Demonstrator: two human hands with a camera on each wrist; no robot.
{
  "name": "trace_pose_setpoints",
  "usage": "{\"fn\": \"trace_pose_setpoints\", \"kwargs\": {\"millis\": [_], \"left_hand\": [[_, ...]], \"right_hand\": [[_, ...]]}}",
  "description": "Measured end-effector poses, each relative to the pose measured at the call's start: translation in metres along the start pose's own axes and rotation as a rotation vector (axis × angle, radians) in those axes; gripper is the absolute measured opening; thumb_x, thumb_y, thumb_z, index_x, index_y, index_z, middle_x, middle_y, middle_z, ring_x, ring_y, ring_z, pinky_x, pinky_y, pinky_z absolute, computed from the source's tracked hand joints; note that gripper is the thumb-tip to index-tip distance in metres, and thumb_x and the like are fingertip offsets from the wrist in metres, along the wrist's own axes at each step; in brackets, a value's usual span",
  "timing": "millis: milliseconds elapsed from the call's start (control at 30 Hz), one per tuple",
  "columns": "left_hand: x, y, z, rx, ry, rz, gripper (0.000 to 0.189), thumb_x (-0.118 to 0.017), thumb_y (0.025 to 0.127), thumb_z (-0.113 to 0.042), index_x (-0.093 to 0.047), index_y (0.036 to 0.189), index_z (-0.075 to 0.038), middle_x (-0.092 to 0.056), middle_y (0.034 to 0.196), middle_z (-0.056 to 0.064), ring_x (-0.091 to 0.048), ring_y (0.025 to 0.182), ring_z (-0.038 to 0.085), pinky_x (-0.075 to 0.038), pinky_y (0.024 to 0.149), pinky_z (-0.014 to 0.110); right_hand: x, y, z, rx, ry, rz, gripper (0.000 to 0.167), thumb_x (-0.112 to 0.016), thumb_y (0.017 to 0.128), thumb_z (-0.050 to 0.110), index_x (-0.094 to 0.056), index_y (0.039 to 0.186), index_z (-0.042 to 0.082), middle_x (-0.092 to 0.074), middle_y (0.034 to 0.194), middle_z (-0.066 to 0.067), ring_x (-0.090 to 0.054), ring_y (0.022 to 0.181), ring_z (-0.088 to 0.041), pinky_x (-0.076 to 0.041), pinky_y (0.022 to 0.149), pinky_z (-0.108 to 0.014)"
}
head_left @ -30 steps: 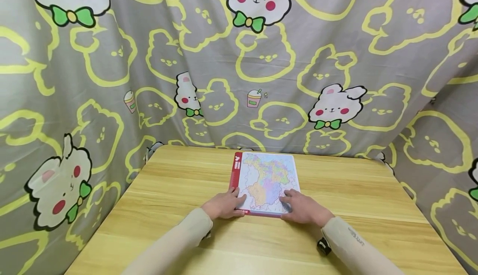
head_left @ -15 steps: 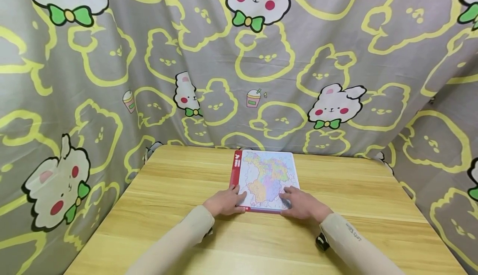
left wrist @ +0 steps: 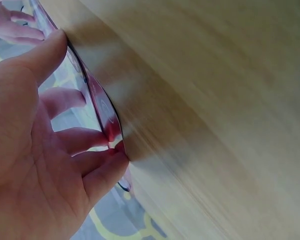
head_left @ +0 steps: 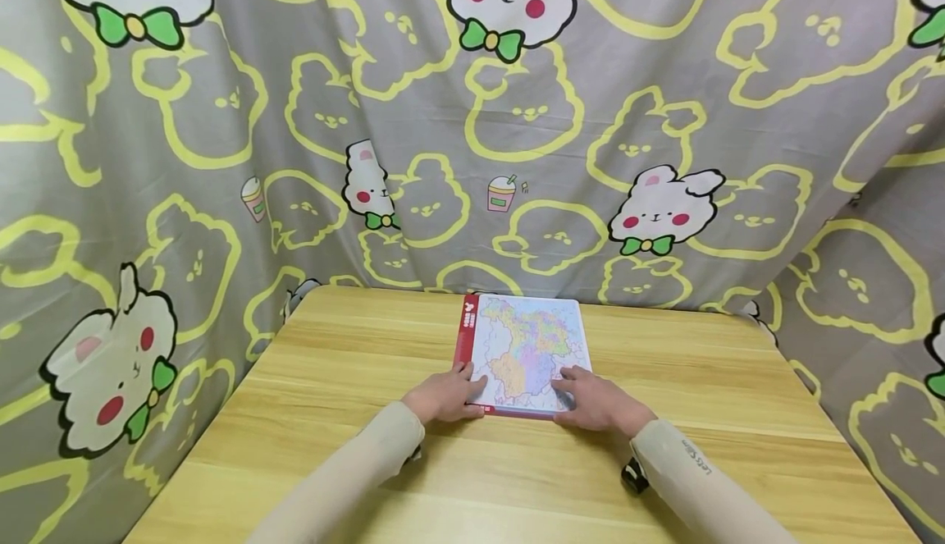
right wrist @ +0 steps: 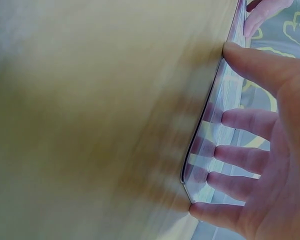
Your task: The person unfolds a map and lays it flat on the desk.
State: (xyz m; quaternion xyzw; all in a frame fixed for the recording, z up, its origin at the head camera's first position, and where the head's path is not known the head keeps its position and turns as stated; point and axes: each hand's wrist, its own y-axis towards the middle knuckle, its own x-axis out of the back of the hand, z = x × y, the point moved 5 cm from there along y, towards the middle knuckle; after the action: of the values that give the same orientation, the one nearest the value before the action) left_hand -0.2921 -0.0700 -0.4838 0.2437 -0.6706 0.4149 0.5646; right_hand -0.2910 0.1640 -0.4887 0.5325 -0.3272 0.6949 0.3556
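A flat, rounded-corner map board (head_left: pixel 527 339), with pastel regions on white and a red strip down its left side, lies on the wooden table (head_left: pixel 332 363) close to its back edge. On its near left corner rests my left hand (head_left: pixel 445 395), fingers spread. My right hand (head_left: pixel 601 400) touches the near right corner in the same way. In the left wrist view, the thumb meets the board's front edge, and other fingertips touch its top and side. The right wrist view shows the right fingers (right wrist: pixel 242 159) extended with their tips on the glossy surface, the thumb at the front edge.
A grey curtain (head_left: pixel 413 76) with cartoon rabbits and yellow outlines hangs behind the table and along both sides. Light sleeves cover both forearms, and a black device (head_left: pixel 633 476) sits under the right wrist.
The map board has slid a little away, toward the back edge of the table. Both hands have moved forward slightly with it, keeping their places on its near corners.
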Motion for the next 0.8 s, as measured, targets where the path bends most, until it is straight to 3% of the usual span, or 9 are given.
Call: {"fn": "trace_pose_setpoints", "kwargs": {"millis": [400,800], "left_hand": [[-0.003,0.002,0.007,-0.031,-0.035,-0.014,0.065,-0.054,0.092,-0.049,-0.037,0.147,-0.019,-0.027,0.152,0.015,-0.026,0.139,0.031,-0.032,0.106,0.042],[-0.002,-0.002,0.015,-0.045,-0.062,-0.051,0.072,-0.057,0.090,-0.049,-0.039,0.144,-0.004,-0.031,0.150,0.018,-0.027,0.138,0.030,-0.032,0.106,0.040]], "right_hand": [[0.000,0.000,0.000,-0.013,-0.013,0.019,0.061,-0.068,0.084,0.042,-0.056,0.131,0.005,-0.044,0.139,-0.021,-0.040,0.128,-0.039,-0.036,0.101,-0.051],[-0.001,0.000,0.000,-0.008,-0.016,0.016,0.061,-0.068,0.085,0.042,-0.056,0.131,0.004,-0.044,0.139,-0.022,-0.039,0.128,-0.039,-0.035,0.101,-0.051]]}}
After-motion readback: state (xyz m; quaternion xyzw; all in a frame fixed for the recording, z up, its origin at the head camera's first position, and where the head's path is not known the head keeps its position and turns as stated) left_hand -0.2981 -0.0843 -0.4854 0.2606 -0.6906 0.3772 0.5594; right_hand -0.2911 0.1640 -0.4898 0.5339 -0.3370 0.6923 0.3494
